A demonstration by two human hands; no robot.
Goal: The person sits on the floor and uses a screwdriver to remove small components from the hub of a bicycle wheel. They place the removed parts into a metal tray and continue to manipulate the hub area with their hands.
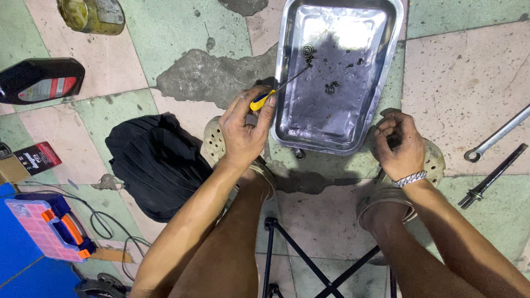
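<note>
The left hand (243, 129) grips a little yellow screwdriver (279, 88) poking the tiny metal bits (330, 87) in the shiny tray (386, 72), and the right hand (400, 144) is curled shut beside it, so a hard poke might flick those bits onto the floor.

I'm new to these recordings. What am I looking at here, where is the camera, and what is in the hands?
There is no machine here: a person's two bare hands, filmed by a camera on their head looking down past their knees to a tiled floor.

The left hand holds a yellow-handled screwdriver, its tip reaching into a metal tray that holds a few small dark parts. The right hand is curled beside the tray; whether it holds anything, I cannot tell.

Around them lie a black cloth, a dark bottle, a jar, a pink parts box, a wrench and a black rod.
</note>
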